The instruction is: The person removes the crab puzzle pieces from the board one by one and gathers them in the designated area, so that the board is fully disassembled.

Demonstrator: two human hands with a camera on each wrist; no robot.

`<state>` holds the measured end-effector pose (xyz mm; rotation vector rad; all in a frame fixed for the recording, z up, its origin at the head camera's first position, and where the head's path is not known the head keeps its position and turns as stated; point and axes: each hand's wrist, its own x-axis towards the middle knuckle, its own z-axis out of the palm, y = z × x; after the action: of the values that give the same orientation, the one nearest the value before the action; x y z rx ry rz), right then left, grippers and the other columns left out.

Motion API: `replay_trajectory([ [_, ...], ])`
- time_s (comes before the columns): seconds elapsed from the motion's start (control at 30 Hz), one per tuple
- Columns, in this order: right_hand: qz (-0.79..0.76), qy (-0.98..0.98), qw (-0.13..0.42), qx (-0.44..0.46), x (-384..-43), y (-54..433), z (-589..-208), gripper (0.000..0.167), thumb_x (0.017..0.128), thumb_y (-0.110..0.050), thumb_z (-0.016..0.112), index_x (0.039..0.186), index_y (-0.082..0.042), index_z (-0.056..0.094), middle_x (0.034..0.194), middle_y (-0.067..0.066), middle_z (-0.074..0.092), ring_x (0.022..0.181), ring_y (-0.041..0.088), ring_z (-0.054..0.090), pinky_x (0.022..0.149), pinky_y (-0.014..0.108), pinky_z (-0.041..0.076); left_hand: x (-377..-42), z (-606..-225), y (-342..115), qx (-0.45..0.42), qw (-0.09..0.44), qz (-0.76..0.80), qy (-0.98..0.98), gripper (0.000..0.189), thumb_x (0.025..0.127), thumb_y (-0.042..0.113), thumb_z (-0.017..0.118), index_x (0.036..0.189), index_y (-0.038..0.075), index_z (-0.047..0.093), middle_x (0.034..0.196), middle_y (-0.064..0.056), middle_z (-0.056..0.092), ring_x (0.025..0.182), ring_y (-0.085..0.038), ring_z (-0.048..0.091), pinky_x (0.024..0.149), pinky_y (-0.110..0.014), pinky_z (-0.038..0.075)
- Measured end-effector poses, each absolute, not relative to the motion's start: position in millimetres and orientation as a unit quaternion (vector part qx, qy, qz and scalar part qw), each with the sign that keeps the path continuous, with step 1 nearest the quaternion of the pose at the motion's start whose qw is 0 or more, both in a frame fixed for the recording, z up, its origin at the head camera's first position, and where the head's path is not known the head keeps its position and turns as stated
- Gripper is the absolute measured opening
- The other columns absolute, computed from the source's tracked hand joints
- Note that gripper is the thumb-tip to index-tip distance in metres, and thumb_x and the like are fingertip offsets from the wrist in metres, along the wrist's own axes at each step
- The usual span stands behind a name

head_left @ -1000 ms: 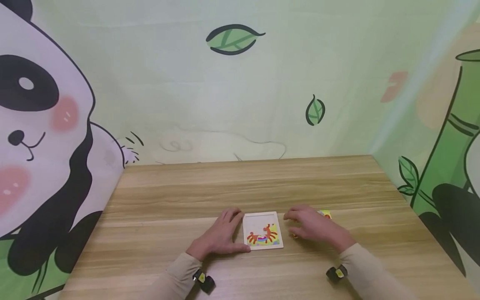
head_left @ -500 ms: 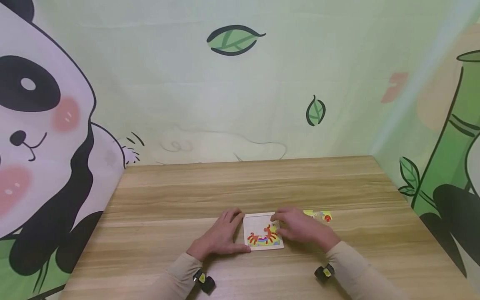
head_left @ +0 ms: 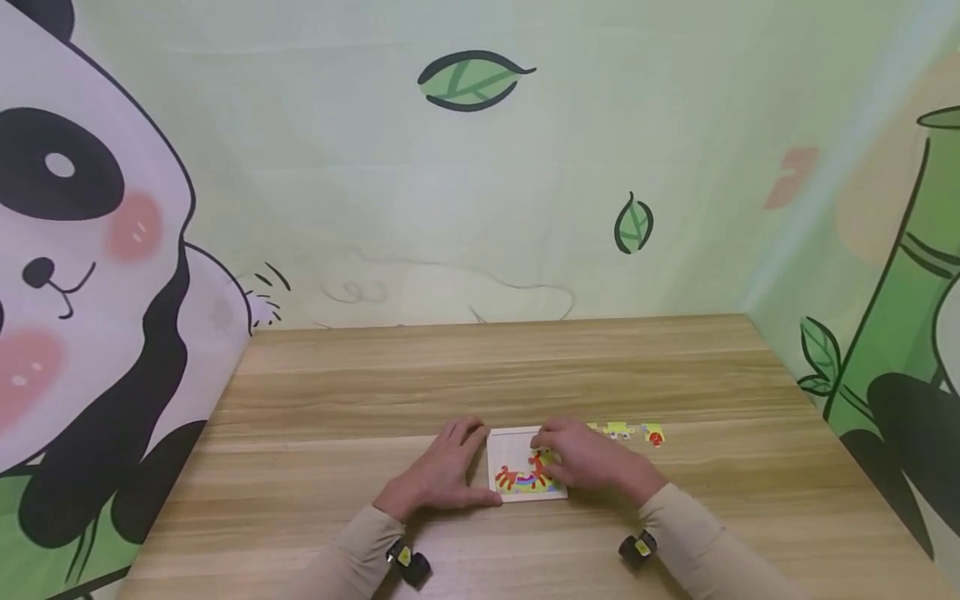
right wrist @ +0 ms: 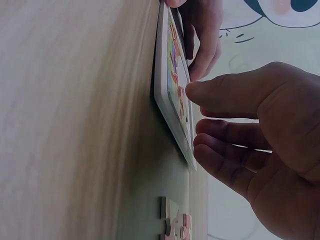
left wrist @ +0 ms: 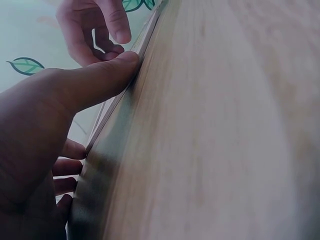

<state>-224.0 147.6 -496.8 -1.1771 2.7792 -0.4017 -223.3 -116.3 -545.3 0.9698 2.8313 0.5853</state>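
A square white-rimmed puzzle tray (head_left: 516, 497) lies on the table, its lower part filled with pieces showing an orange horse and a rainbow; its upper part shows bare. My left hand (head_left: 442, 471) holds the tray at its left side, thumb by the near corner and fingertips by the far one. Over the tray's right side, my right hand (head_left: 588, 454) pinches a small puzzle piece, mostly hidden by the fingers. In the right wrist view, the right thumb (right wrist: 220, 95) and fingers sit close to the tray's surface.
Several loose puzzle pieces (head_left: 654, 434) lie on the wooden table (head_left: 375, 375) behind and right of the right hand. A wall cloth (head_left: 337, 192) printed with pandas, leaves and bamboo stands behind the table.
My right hand has moved left from beside the tray to over its right side, uncovering loose pieces and taking one off the table. My left hand has stayed on the tray.
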Motion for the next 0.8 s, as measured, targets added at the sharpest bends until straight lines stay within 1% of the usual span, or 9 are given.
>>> replay_trajectory([
  [0.27, -0.117, 0.913, 0.045, -0.388, -224.5, 146.1, -500.2, 0.024, 0.087, -0.02, 0.07, 0.109, -0.009, 0.07, 0.103, 0.003, 0.064, 0.094, 0.016, 0.058, 0.086, 0.035, 0.053, -223.9, -544.7, -115.4, 0.319, 0.038, 0.188, 0.928, 0.105, 0.073, 0.07, 0.069, 0.148, 0.005, 0.036, 0.147, -0.01, 0.033, 0.138, -0.028, 0.03, 0.116, -0.045, 0.031],
  [0.47, -0.104, 0.915, 0.059, -0.386, -223.5, 143.8, -499.8, 0.026, 0.089, -0.018, 0.068, 0.112, -0.008, 0.068, 0.103, 0.003, 0.06, 0.094, 0.016, 0.054, 0.086, 0.035, 0.051, -223.2, -543.9, -115.3, 0.324, 0.029, 0.192, 0.926, 0.103, 0.073, 0.069, 0.07, 0.146, 0.004, 0.039, 0.146, -0.011, 0.035, 0.136, -0.029, 0.032, 0.114, -0.045, 0.033],
  [0.57, -0.099, 0.919, 0.074, -0.376, -223.0, 142.7, -500.3, 0.027, 0.09, -0.02, 0.067, 0.114, -0.009, 0.067, 0.105, 0.002, 0.058, 0.095, 0.016, 0.053, 0.087, 0.035, 0.051, -222.7, -543.3, -115.4, 0.328, 0.025, 0.195, 0.924, 0.103, 0.073, 0.069, 0.07, 0.146, 0.003, 0.039, 0.145, -0.012, 0.036, 0.135, -0.03, 0.034, 0.113, -0.045, 0.034],
  [0.8, -0.113, 0.922, 0.086, -0.359, -222.8, 142.0, -502.2, 0.026, 0.09, -0.019, 0.068, 0.113, -0.008, 0.066, 0.111, 0.005, 0.059, 0.105, 0.022, 0.055, 0.094, 0.04, 0.049, -222.1, -544.8, -115.4, 0.327, 0.027, 0.195, 0.925, 0.103, 0.073, 0.069, 0.071, 0.146, 0.003, 0.039, 0.145, -0.012, 0.036, 0.135, -0.03, 0.034, 0.114, -0.046, 0.034],
])
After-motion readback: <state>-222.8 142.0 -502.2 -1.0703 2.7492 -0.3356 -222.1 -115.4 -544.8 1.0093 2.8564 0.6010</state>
